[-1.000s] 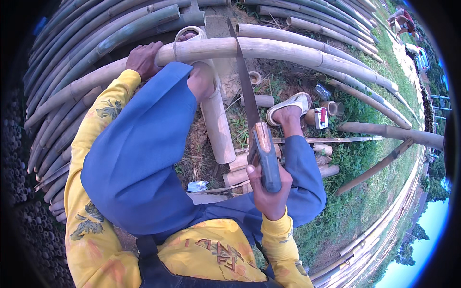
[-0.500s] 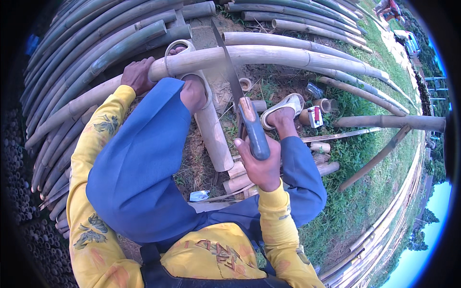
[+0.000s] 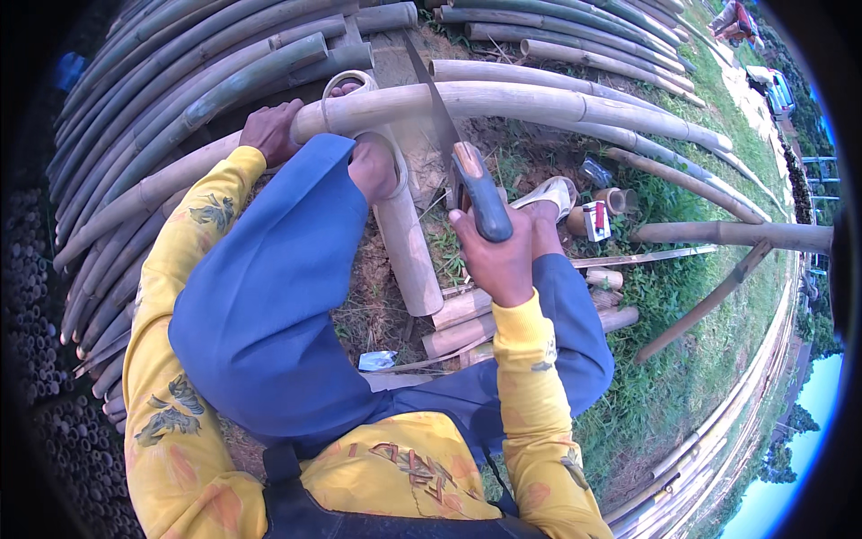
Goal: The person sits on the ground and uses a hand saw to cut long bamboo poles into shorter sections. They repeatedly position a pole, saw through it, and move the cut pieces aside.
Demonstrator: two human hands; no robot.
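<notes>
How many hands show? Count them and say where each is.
2 clearly: left hand on the pole, right hand gripping the saw. Any hands of the far person are too small to tell.

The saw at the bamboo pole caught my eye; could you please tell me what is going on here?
The person's right hand grips a handsaw, whose blade lies across a long, pale bamboo pole. The left hand is on the bamboo to the left of the blade. The pole is not cut through, and short bamboo pieces lie on the ground.
</notes>
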